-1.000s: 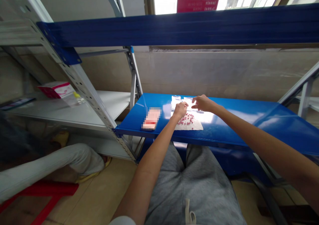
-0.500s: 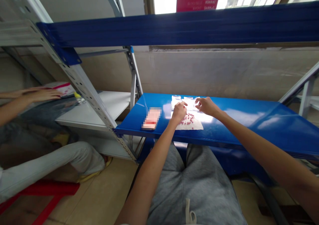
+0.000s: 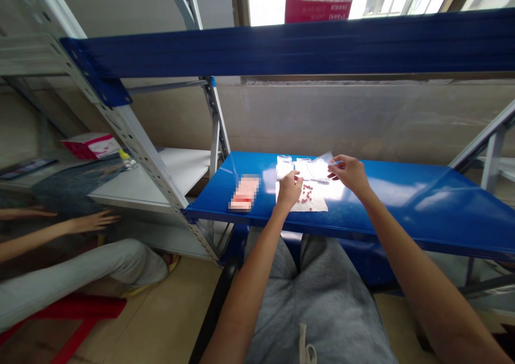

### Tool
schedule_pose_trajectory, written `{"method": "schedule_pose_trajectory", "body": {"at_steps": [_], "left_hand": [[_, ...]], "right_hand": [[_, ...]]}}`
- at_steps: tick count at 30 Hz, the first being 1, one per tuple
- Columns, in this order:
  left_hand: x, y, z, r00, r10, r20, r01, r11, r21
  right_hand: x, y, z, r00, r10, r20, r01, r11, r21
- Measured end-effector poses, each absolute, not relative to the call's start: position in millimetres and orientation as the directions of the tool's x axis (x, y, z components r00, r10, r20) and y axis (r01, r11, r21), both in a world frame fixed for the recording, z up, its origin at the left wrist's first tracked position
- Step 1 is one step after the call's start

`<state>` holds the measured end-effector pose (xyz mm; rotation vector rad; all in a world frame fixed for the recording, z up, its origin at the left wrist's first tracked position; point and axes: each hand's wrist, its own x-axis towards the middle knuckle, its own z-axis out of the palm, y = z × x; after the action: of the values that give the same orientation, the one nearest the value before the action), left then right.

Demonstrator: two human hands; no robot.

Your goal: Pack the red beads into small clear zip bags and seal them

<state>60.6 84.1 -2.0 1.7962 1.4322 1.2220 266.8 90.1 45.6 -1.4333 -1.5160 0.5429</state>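
Note:
My right hand [image 3: 349, 172] pinches the edge of a small clear plastic bag [image 3: 324, 161], which tilts up over the white packets. My left hand [image 3: 290, 189] is over the left part of a white sheet [image 3: 317, 204], fingers curled and thumb close to them; whatever they hold is too small to make out. Several small red beads [image 3: 307, 193] lie scattered on the sheet, to the right of my left hand. Behind it, flat white packets [image 3: 285, 166] lie side by side on the blue shelf [image 3: 386, 192].
A phone with a blurred screen [image 3: 244, 192] lies left of the sheet. A blue beam [image 3: 281, 50] crosses above the shelf, and a perforated grey post [image 3: 137, 144] stands at its left. Beyond the post, another person's hand [image 3: 94, 221] is near a white shelf [image 3: 177, 173].
My right hand has moved slightly right and now holds up the clear bag. My left hand stays near the beads, a little lower. The other person's hands have dropped from the box.

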Motion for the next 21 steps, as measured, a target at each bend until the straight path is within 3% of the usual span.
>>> {"method": "schedule_pose_trajectory", "body": {"at_steps": [2, 5, 9, 16, 21], "left_hand": [[70, 78, -4, 0.003, 0.969, 0.248, 0.372, -0.231, 0.899], [87, 71, -7, 0.042, 0.993, 0.109, 0.141, -0.114, 0.983], [99, 65, -11, 0.022, 0.994, 0.108, -0.057, -0.106, 0.993], [84, 70, -11, 0.096, 0.989, 0.112, -0.024, -0.110, 0.994], [90, 108, 3, 0.081, 0.970, 0.228, 0.106, -0.236, 0.966]], "right_hand": [[265, 77, 35, 0.234, 0.932, 0.278, 0.288, 0.207, -0.935], [256, 53, 12, 0.324, 0.924, 0.201, 0.020, 0.206, -0.978], [245, 27, -16, 0.346, 0.933, 0.100, -0.132, 0.154, -0.979], [263, 23, -18, 0.298, 0.948, 0.113, -0.037, 0.129, -0.991], [275, 58, -6, 0.180, 0.970, 0.164, 0.138, 0.140, -0.981]]}}
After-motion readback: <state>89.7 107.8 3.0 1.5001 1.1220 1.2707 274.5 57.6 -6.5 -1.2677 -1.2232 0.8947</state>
